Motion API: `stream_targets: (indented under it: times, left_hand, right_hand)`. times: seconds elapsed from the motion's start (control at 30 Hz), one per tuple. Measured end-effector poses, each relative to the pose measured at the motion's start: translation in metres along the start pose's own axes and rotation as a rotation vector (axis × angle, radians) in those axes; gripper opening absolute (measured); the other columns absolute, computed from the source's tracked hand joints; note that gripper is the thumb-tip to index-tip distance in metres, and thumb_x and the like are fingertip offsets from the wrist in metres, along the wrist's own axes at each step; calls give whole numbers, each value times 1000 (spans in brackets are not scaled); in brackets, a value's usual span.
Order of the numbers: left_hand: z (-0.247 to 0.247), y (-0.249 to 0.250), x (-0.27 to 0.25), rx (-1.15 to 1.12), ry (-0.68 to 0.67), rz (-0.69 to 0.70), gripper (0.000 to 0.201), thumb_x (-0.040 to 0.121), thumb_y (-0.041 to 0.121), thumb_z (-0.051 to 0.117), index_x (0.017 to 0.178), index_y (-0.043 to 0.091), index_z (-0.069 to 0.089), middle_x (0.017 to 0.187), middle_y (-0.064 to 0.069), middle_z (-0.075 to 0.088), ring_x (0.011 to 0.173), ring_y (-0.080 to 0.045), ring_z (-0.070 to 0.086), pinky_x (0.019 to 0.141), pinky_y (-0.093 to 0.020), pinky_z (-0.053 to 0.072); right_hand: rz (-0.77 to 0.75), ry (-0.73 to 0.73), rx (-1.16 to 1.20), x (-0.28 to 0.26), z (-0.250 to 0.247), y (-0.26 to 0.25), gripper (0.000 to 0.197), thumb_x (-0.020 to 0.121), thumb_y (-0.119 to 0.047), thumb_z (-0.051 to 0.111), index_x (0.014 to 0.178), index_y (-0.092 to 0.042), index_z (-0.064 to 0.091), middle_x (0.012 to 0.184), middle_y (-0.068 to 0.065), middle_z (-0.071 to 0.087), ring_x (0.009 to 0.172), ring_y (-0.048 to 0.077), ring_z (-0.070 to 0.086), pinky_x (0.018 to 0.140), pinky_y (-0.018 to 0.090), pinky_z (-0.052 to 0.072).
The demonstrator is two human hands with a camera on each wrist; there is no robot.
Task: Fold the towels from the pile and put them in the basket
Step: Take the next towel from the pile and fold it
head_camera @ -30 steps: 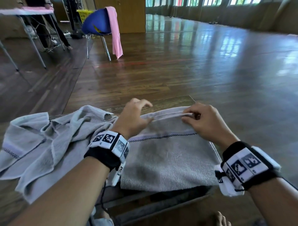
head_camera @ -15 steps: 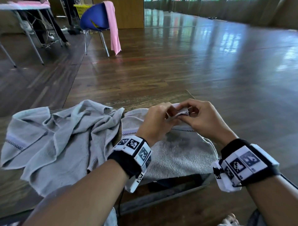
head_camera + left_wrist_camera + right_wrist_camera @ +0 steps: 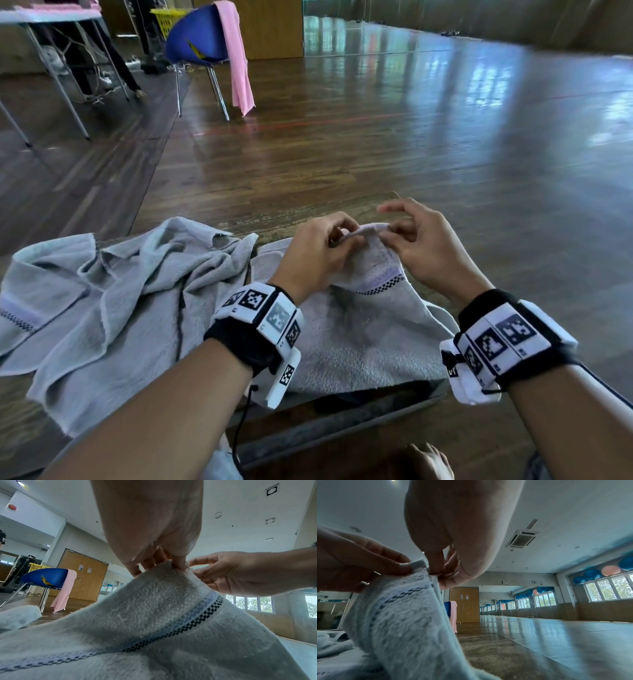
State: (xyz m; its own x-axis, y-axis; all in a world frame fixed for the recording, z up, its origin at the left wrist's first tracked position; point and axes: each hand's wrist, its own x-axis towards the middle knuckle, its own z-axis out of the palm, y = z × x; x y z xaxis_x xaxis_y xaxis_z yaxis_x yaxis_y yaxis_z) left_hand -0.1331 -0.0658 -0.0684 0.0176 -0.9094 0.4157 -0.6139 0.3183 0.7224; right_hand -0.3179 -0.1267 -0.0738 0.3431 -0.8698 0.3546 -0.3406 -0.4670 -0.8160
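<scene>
A grey towel (image 3: 359,329) lies on a low table (image 3: 342,425) right in front of the person, its far edge lifted and bunched into a peak between both hands. The rest of it stays flat on the surface, w/ a dark checked stripe (image 3: 383,289) bending up toward the peak. The edge looks gathered like this so the far corners meet before the cloth is folded over; that's a judgement, not sth shown.

The left hand (image 3: 317,253) pinches the raised hem b/w thumb and curled fingers. The right hand (image 3: 423,246) pinches the same hem just beside it, thumb and middle fingers closed on the cloth, index finger held out free. The two hands are nearly touching. The wrist views confirm both pinches on the hem, close together.

Left of the towel, touching it, sits the pile (image 3: 113,308): more grey towels, crumpled and unfolded, spread on the same table. So folding is at an early stage.

Further out: shiny wood floor (image 3: 411,154), a blue chair (image 3: 197,41) w/ a pink cloth (image 3: 238,58) draped over its back, and a yellow basket (image 3: 168,17) behind it, well apart from the hands. Can't tell if that is the target basket.
</scene>
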Motion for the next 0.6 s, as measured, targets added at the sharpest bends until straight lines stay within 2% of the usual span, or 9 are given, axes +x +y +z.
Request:
stream_targets:
  times: [0.1, 0.17, 0.2, 0.27, 0.37, 0.6]
  left_hand:
    - [-1, -7, 1, -8, 17, -23, 13, 91, 28, 71, 87, 16, 69, 43, 17, 45, 44, -3, 39, 46, -10, 30]
    - [0, -9, 1, -35, 20, -36, 14, 91, 30, 71, 87, 16, 69, 41, 14, 42, 41, -4, 36, 44, -11, 28]
    - [0, -9, 2, -45, 25, -40, 15, 90, 31, 71, 87, 17, 70, 43, 14, 45, 41, -3, 38, 45, -11, 29]
    - [-1, -9, 5, -43, 37, -36, 15, 89, 34, 72, 87, 19, 72, 55, 12, 57, 49, -1, 49, 50, -14, 39]
    - [-2, -10, 8, -46, 49, -20, 14, 85, 34, 75, 86, 20, 73, 70, 6, 69, 63, -8, 63, 57, -22, 52]
    - [-1, -18, 8, -67, 96, -27, 5, 82, 26, 78, 83, 22, 77, 71, 6, 72, 67, -9, 67, 61, -23, 53]
  right_hand:
    - [25, 52, -2, 4, 3, 2, 18, 82, -14, 81, 84, -29, 71, 73, -11, 74, 72, 4, 70, 72, 27, 57]
    - [21, 36, 10, 5, 5, 2, 17, 82, -13, 81, 78, -28, 74, 74, -11, 75, 72, 2, 71, 69, 23, 53]
    - [15, 21, 13, 5, 6, 2, 19, 83, -11, 80, 78, -28, 75, 75, -12, 76, 74, 2, 72, 70, 21, 53]
    - [1, -7, 7, 5, 7, 0, 24, 86, -6, 75, 81, -30, 76, 78, -13, 76, 78, 2, 73, 73, 20, 56]
    - [11, -10, 20, 5, 8, -2, 26, 87, -6, 75, 80, -31, 77, 78, -14, 77, 78, 1, 73, 72, 18, 55]
    - [30, -15, 10, 6, 11, -6, 22, 87, -11, 76, 78, -31, 76, 77, -14, 76, 77, 2, 72, 72, 17, 54]
